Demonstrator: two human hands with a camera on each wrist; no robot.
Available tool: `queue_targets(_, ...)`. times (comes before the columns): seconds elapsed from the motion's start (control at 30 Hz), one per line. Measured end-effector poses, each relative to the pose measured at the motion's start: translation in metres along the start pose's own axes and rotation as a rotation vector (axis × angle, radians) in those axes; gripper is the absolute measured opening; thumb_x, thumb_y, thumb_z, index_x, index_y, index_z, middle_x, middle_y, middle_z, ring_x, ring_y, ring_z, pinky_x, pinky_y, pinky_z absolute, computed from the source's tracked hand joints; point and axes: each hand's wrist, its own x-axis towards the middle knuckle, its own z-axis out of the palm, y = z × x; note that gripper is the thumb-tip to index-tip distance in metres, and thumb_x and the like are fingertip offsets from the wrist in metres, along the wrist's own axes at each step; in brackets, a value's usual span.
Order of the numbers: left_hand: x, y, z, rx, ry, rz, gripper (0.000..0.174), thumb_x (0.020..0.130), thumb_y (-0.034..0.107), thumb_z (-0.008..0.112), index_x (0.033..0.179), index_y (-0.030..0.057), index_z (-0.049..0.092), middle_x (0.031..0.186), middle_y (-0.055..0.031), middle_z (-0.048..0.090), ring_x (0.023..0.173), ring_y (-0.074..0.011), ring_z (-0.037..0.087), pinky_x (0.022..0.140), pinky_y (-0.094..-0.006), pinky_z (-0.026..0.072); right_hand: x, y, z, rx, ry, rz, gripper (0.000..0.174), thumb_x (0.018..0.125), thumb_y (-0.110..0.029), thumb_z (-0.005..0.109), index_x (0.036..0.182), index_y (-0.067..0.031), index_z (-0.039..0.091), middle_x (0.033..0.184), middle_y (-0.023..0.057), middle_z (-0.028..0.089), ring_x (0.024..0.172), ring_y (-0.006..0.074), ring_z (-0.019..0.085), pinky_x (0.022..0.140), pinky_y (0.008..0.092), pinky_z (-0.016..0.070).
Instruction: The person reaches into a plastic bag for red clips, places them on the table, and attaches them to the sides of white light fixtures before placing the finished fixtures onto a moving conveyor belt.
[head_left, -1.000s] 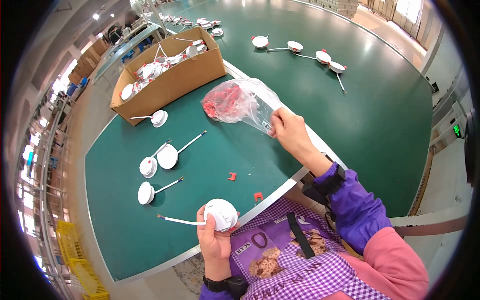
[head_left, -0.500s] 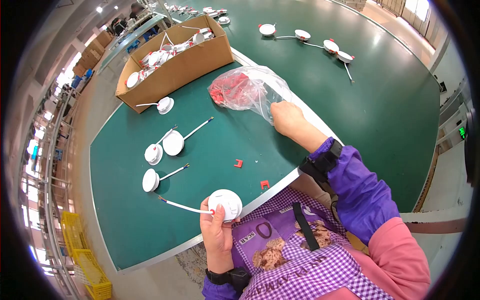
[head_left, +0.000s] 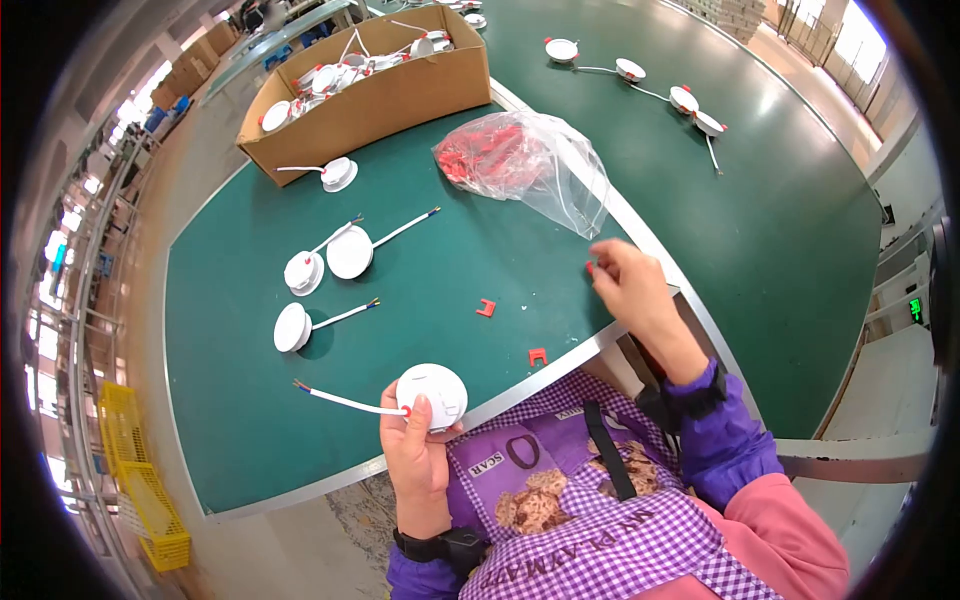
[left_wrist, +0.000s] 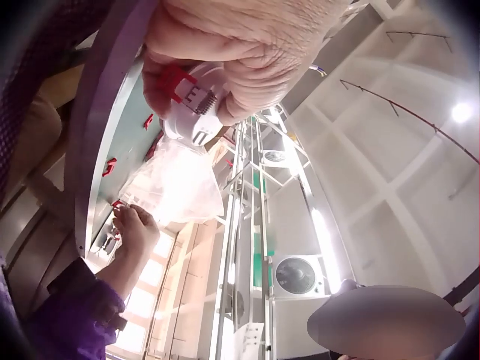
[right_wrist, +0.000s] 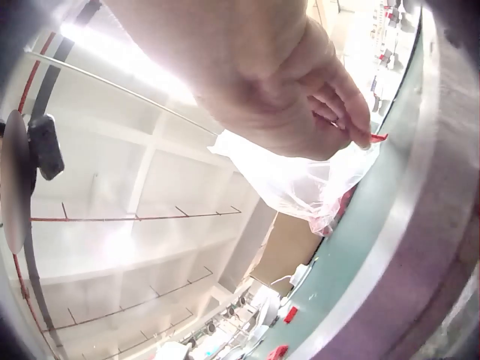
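My left hand [head_left: 415, 462] grips a round white downlight [head_left: 436, 394] over the near table edge, thumb on its face. A white cable with bare coloured ends extends left from it. In the left wrist view a red clip [left_wrist: 174, 82] shows on the lamp's side. My right hand [head_left: 642, 296] pinches a small red plastic piece [right_wrist: 379, 138] between thumb and fingertips, above the table near its right edge. Just beyond that hand lies a clear plastic bag [head_left: 560, 175] with red clips inside. Two loose red clips [head_left: 486, 308] lie between the hands.
Several white downlights [head_left: 350, 252] with cables lie on the left of the green table [head_left: 420, 310]. A cardboard box [head_left: 375, 105] full of downlights stands at the back left. Across the metal strip, more lamps [head_left: 630, 70] lie in a row on the second green surface.
My right hand has let go of the plastic bag and drawn back toward me with a small red piece. The left hand still holds the downlight in about the same place.
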Motion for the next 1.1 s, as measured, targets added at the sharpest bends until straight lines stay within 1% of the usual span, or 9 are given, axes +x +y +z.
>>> queue_targets(0.1, 0.001, 0.002, -0.002, -0.006, 0.031, 0.025, 0.036, 0.087, 0.015, 0.058, 0.117, 0.0039, 0.04, 0.098, -0.0102, 0.058, 0.079, -0.0214, 0.061, 0.051, -0.0314, 0.0497, -0.013, -0.016, 0.004, 0.2, -0.122, -0.021, 0.015, 0.073, -0.004, 0.056, 0.085, 0.0041, 0.059, 0.078, 0.0196, 0.06, 0.072, 0.0338, 0.06, 0.067, 0.0386, 0.0485)
queue_targets(0.27, -0.001, 0.007, -0.007, -0.009, 0.078, 0.083, 0.038, 0.088, 0.015, 0.057, 0.119, 0.0039, 0.039, 0.099, -0.0103, 0.058, 0.078, -0.0209, 0.061, 0.051, -0.0316, 0.0497, -0.013, -0.033, 0.012, 0.089, -0.223, -0.049, 0.011, 0.073, -0.003, 0.055, 0.082, 0.0031, 0.059, 0.078, 0.0189, 0.06, 0.073, 0.035, 0.06, 0.067, 0.0393, 0.0484)
queue_targets(0.33, -0.002, 0.008, -0.013, -0.003, 0.083, 0.107, 0.038, 0.088, 0.015, 0.057, 0.12, 0.0041, 0.039, 0.099, -0.0104, 0.057, 0.079, -0.0207, 0.06, 0.051, -0.0315, 0.0495, -0.015, -0.035, 0.025, -0.156, -0.262, -0.288, 0.016, 0.072, 0.0, 0.059, 0.087, 0.0034, 0.062, 0.078, 0.015, 0.064, 0.065, 0.0176, 0.064, 0.061, 0.0271, 0.0497)
queue_targets(0.43, -0.003, 0.013, -0.013, -0.006, 0.118, 0.147, 0.035, 0.088, 0.015, 0.057, 0.117, 0.0037, 0.041, 0.097, -0.0103, 0.057, 0.078, -0.0199, 0.059, 0.053, -0.0307, 0.0485, -0.024, -0.08, 0.014, 0.636, -0.996, 0.004, 0.016, 0.078, -0.001, 0.057, 0.093, 0.0029, 0.062, 0.091, 0.011, 0.067, 0.072, 0.0107, 0.063, 0.065, 0.0239, 0.05)
queue_targets(0.47, -0.004, 0.016, -0.013, -0.006, 0.153, 0.173, 0.033, 0.088, 0.015, 0.057, 0.115, 0.0036, 0.041, 0.097, -0.0101, 0.056, 0.077, -0.0192, 0.058, 0.054, -0.03, 0.0477, -0.021, -0.078, 0.015, 0.639, -0.991, 0.005, 0.016, 0.078, -0.001, 0.057, 0.093, 0.0029, 0.062, 0.091, 0.011, 0.067, 0.072, 0.0107, 0.063, 0.065, 0.0239, 0.05)
queue_targets(0.53, -0.005, 0.023, -0.019, 0.006, 0.146, 0.208, 0.034, 0.088, 0.015, 0.057, 0.116, 0.004, 0.041, 0.097, -0.0095, 0.056, 0.078, -0.0186, 0.058, 0.054, -0.0296, 0.0477, -0.009, -0.067, 0.016, 0.985, -0.613, 0.183, 0.022, 0.079, -0.002, 0.055, 0.099, 0.0059, 0.059, 0.084, 0.0091, 0.066, 0.073, 0.0123, 0.064, 0.066, 0.0244, 0.0506)
queue_targets(0.67, -0.005, 0.028, -0.026, 0.056, 0.171, 0.283, 0.037, 0.088, 0.016, 0.057, 0.12, 0.0031, 0.041, 0.098, -0.0097, 0.057, 0.079, -0.0185, 0.059, 0.052, -0.0299, 0.0493, -0.002, -0.038, 0.005, 0.687, -0.403, 0.245, 0.014, 0.082, -0.003, 0.055, 0.092, 0.0067, 0.057, 0.081, 0.0102, 0.064, 0.073, 0.0137, 0.065, 0.066, 0.0249, 0.0516)
queue_targets(0.93, -0.007, 0.023, -0.006, 0.152, 0.061, 0.19, 0.038, 0.085, 0.004, 0.056, 0.119, 0.0019, 0.039, 0.101, -0.0115, 0.057, 0.083, -0.0201, 0.06, 0.056, -0.0303, 0.0509, -0.021, -0.043, 0.015, 0.603, -0.36, 0.169, 0.01, 0.084, -0.003, 0.056, 0.091, 0.0042, 0.055, 0.079, 0.007, 0.062, 0.067, 0.0109, 0.062, 0.058, 0.0226, 0.0487)
queue_targets(1.1, -0.01, 0.006, 0.004, 0.16, -0.058, 0.091, 0.036, 0.078, -0.007, 0.061, 0.11, 0.0004, 0.047, 0.101, -0.0088, 0.06, 0.091, -0.0168, 0.06, 0.076, -0.0293, 0.0515, -0.036, -0.076, 0.019, 0.73, -0.399, 0.138, 0.011, 0.084, -0.004, 0.057, 0.092, 0.0042, 0.055, 0.078, 0.0081, 0.063, 0.064, 0.0104, 0.061, 0.055, 0.0227, 0.0473)
